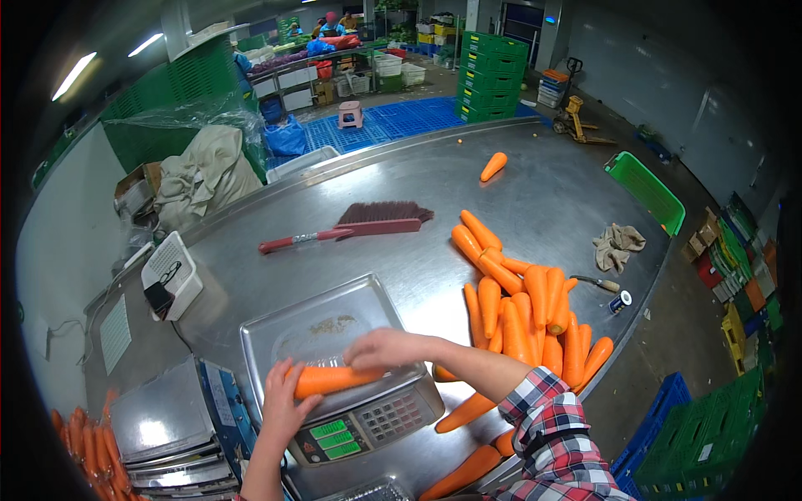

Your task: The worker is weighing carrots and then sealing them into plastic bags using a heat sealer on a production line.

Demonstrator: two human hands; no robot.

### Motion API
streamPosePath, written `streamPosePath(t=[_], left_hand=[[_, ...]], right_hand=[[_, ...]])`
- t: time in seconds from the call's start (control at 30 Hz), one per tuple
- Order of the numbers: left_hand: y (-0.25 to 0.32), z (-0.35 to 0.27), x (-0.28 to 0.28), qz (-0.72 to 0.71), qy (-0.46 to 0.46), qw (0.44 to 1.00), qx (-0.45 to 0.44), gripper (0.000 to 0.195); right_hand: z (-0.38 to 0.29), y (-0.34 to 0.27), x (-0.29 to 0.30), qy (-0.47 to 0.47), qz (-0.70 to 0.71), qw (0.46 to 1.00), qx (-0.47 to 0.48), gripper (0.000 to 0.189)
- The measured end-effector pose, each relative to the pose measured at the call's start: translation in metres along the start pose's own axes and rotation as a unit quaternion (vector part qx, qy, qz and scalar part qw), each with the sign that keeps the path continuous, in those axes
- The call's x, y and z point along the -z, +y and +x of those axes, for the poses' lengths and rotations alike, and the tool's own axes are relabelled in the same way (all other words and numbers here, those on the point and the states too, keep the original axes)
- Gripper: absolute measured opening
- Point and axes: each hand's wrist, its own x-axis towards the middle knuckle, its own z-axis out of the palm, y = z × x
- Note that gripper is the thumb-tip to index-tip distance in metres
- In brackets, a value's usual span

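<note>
Over the steel tray [263, 338] of a digital scale, my left hand [287, 396] grips the left end of an orange carrot [335, 381]. My right hand [385, 349], somewhat blurred, is at the carrot's right end; whether its fingers hold the carrot cannot be told. The scale's keypad and lit green display [336, 438] face me. A heap of loose carrots [515, 325] lies right of the scale, partly behind my right forearm.
A red-handled brush [382, 227], a knife [604, 284], a cloth [617, 245] and a white basket [175, 275] with a phone and glasses lie on the steel table [407, 166]. A wrapping machine [163, 413] stands at left, beside bagged carrots [91, 444].
</note>
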Motion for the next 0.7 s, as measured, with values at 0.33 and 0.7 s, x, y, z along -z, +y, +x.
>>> streamPosePath(t=[0.33,0.7], left_hand=[[0.009,0.006,-0.009,-0.118,0.017,0.988,0.094,0.083],[0.008,0.007,-0.008,-0.043,0.004,0.995,0.09,0.082]], right_hand=[[-0.088,0.188,0.202,0.654,-0.189,0.697,-0.226,0.027],[-0.031,0.197,0.215,0.326,-0.456,0.723,-0.402,0.036]])
